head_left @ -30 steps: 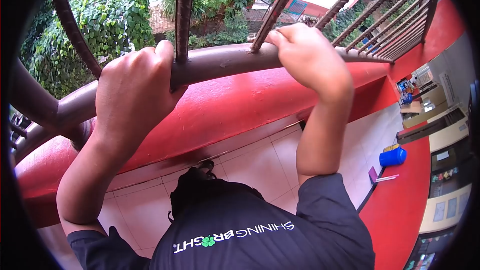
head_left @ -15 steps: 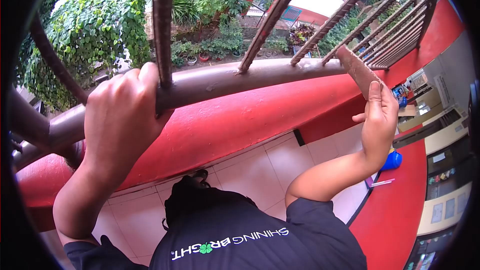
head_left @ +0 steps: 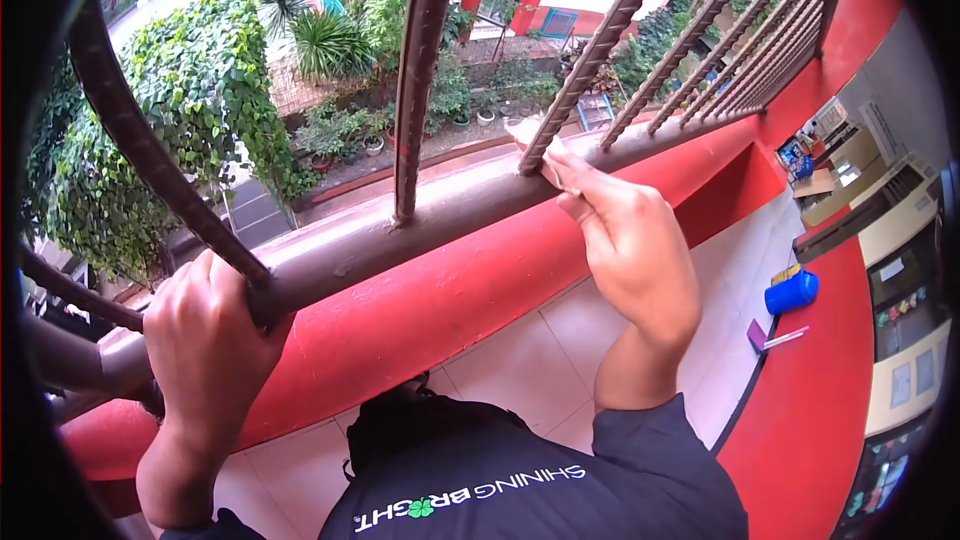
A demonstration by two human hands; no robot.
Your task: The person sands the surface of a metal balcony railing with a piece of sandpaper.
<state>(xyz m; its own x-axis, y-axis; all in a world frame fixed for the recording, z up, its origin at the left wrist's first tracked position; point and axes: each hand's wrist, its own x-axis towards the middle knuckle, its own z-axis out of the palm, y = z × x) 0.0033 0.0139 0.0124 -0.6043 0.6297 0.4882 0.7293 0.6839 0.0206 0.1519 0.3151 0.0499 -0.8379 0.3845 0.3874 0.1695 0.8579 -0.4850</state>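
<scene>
Gripping the brown horizontal rail (head_left: 400, 230) at about eight o'clock, the left hand (head_left: 205, 340) is wrapping fully closed around it beside a slanted bar (head_left: 150, 155). The right hand (head_left: 630, 250), at two o'clock from the left, is pinching a small piece of sandpaper (head_left: 535, 145) between closed fingers, pressing it against the base of a ribbed bar (head_left: 590, 55) where it is meeting the rail. A blue container (head_left: 792, 292) is sitting on the red counter (head_left: 810, 410) at four o'clock.

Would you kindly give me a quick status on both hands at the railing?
Left hand gripping the brown rail. Right hand pressing sandpaper against a bar's base. Nothing in the way.
</scene>
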